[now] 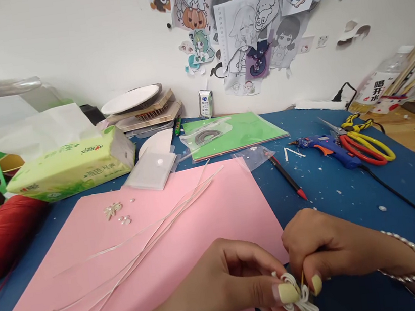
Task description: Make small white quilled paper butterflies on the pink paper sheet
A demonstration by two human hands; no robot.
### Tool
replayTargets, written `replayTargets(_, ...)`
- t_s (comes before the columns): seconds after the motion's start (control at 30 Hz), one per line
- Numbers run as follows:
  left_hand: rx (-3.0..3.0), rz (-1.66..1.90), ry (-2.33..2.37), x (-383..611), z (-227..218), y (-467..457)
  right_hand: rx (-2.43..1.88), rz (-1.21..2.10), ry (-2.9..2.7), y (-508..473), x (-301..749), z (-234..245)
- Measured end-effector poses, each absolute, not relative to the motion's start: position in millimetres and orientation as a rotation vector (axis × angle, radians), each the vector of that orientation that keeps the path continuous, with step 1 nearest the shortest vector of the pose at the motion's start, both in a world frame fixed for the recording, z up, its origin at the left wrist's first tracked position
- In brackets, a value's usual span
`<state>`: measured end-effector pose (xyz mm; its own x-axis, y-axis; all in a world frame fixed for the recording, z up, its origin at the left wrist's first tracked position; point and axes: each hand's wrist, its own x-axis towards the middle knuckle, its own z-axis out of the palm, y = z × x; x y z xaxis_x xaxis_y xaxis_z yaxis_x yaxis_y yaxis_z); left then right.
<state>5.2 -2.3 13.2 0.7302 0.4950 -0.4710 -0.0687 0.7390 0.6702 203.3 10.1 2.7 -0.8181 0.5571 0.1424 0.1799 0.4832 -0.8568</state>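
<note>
My left hand [247,280], at the bottom right of the head view, pinches a small white piece of looped cord [306,307] between thumb and fingers. Close against it, my right hand [319,248] is closed, and a thin yellow strand [303,278] runs from its fingertips to the loops. Its curled fingers hide most of that strand. Long pale cords [153,241] lie across a pink paper sheet [219,215] to the left. On the same sheet rest a small pale flower-like ornament [113,210] and a cluster of white beads [125,220].
A blue glue gun [329,148], red-and-yellow scissors [369,147] and a black pencil [287,178] lie on the blue table [351,198]. A tissue pack [74,165], a red thread spool [7,235] and green paper [250,128] stand or lie farther back and left.
</note>
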Motion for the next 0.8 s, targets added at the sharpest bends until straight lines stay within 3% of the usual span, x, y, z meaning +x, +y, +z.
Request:
replayTargets(0.4, 0.865, 0.202, 0.723, 1.2, 12.9, -2.2, -0.46, 1.59, -2.444, 7.6, 202.5, -6.5)
replayTargets(0.67, 1.024, 0.1, 0.767, -2.9, 10.0, 4.7, -0.752, 1.353, -2.347, 12.5, 213.8, 4.5)
replayTargets(0.8, 1.373, 0.177, 0.915, -1.5, 6.2, 10.2, -0.949, 1.299, -2.222, 12.5, 209.2, 5.9)
